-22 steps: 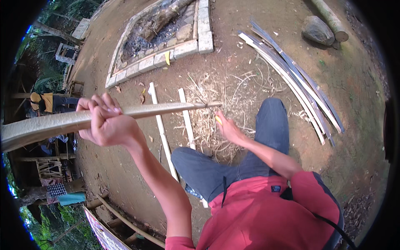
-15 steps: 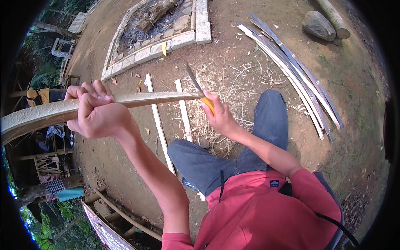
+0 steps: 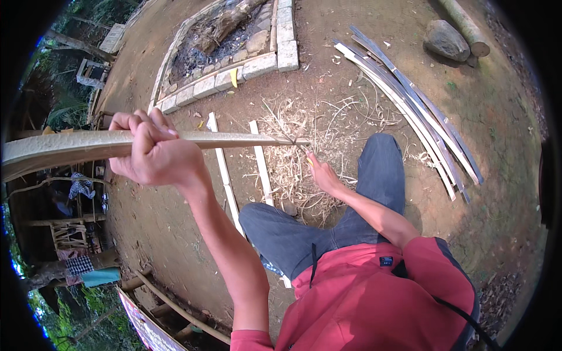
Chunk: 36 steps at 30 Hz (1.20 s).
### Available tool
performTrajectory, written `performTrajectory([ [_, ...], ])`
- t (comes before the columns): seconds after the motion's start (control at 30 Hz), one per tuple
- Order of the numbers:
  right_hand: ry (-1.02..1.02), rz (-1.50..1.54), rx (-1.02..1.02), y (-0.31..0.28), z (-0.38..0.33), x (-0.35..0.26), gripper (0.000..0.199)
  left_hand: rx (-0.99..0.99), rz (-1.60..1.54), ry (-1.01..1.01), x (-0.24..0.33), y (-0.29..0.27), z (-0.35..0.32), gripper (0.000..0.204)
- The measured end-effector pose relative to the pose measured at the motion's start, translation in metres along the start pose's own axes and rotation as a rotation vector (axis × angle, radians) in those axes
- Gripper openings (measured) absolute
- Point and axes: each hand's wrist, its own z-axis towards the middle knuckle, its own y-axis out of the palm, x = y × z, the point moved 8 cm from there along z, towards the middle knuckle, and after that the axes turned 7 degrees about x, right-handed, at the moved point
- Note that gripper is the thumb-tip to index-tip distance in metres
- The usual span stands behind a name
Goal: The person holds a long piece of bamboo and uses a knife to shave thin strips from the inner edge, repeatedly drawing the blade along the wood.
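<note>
Earthen ground (image 3: 175, 234) carries loose shavings (image 3: 295, 178). Left fingers (image 3: 143, 130) grip the wooden strip (image 3: 225, 140), its tip above the shavings; right fingers (image 3: 317, 168) are closed around a knife (image 3: 302, 150) near that tip. Recommended: brace the strip, hold the blade shallow, strokes clear of the legs (image 3: 380, 175).

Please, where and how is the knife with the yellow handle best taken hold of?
I would grip the knife by its yellow handle, coming from the person's near right, where the right hand holds it: the handle points that way, while the blade crosses the pale strip in the left hand.
</note>
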Motion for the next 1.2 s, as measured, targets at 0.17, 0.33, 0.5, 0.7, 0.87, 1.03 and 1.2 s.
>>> performTrajectory([
  [0.17, -0.220, 0.061, 0.043, -0.029, -0.012, -0.098, 0.036, 0.044, -0.093, -0.125, -0.018, -0.035, 0.021, 0.017],
  [0.33, -0.510, 0.050, 0.362, -0.032, 0.004, -0.093, 0.035, -0.070, -0.023, -0.095, -0.028, -0.030, 0.027, 0.015],
  [0.5, -0.091, -0.035, -0.022, -0.006, -0.002, -0.033, 0.031, -0.016, -0.106, -0.111, -0.020, -0.027, 0.027, 0.016],
  [0.7, -0.405, 0.138, 0.270, -0.049, 0.012, -0.141, 0.038, 0.021, -0.043, -0.110, -0.022, -0.029, 0.027, 0.016],
  [0.87, -0.111, -0.113, 0.051, 0.000, 0.052, 0.009, 0.035, 0.005, -0.087, -0.067, -0.030, -0.018, 0.030, 0.021],
  [1.03, -0.342, 0.096, 0.164, -0.034, 0.024, -0.128, 0.036, -0.172, -0.158, -0.122, -0.052, -0.070, 0.052, 0.016],
  [1.2, -0.090, -0.300, 0.007, 0.007, 0.039, 0.041, 0.034, 0.065, -0.051, -0.055, -0.032, -0.034, 0.028, 0.031],
])
